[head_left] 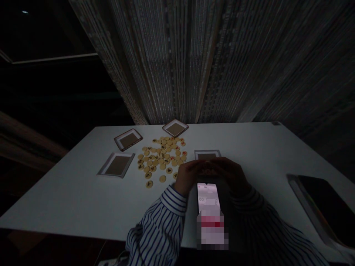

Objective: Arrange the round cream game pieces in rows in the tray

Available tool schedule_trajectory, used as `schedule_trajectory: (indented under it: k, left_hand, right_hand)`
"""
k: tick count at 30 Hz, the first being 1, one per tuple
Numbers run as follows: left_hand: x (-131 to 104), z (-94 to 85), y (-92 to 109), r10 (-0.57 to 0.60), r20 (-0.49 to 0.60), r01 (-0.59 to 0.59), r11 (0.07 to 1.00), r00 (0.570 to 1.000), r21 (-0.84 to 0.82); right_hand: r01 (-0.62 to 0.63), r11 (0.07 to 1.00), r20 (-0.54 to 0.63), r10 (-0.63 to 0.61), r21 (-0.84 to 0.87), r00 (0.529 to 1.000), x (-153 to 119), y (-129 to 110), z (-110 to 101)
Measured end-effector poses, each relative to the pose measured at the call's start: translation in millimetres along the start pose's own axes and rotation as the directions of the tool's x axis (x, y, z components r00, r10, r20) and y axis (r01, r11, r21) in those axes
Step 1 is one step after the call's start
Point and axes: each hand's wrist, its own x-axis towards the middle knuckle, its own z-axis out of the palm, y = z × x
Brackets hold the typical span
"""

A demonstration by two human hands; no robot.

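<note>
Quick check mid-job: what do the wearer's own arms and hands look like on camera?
The left hand and right hand look ungloved; the dim light hides finer detail. The left arm wears a long white fabric sleeve with dark blue stripes, ending in a striped cuff. The right sleeve is striped too, but deep in shadow.

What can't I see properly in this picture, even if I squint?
All in the head view:
Anything between the left hand and the right hand: hidden by hands and gloom.
Part of the nearest tray: covered by the hands.
Lower phone screen: blurred by blocks.
Marks on some yellow discs: too small.
Dark flat thing at right: too dark to name.
</note>
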Motion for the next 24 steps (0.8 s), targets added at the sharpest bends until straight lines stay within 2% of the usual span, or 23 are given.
schedule_trajectory:
  k: [3, 7, 13, 20, 24]
  left_hand:
    - [0.8, -0.3, -3.4, -0.006, 0.008, 0.006, 1.000, 1.000, 0.003]
    - [1.4, 0.7, -4.3, -0.012, -0.015, 0.013, 0.999, 1.000, 0.041]
    - [0.1, 0.1, -0.9, -0.011, -0.056, 0.015, 0.997, 0.998, 0.079]
    - [1.2, 0.5, -5.9, -0.012, -0.053, 0.016, 0.997, 0.999, 0.072]
    - [2.1, 0.1, -10.2, -0.004, -0.047, 0.008, 0.996, 0.999, 0.084]
  right_hand:
    - [0.025, 0.999, 0.027, -0.024, -0.045, 0.999, -0.7, 2.8, -1.2]
    - [0.154, 0.977, 0.078, -0.144, -0.145, 0.987, -1.3, 8.0, -3.9]
    - [0.389, 0.865, 0.166, -0.353, -0.318, 0.921, -0.3, 13.1, -1.6]
    - [0.496, 0.782, 0.272, -0.418, -0.377, 0.867, 4.4, 14.2, -4.1]
    - [0.520, 0.760, 0.334, -0.410, -0.390, 0.849, 9.2, 10.1, -7.6]
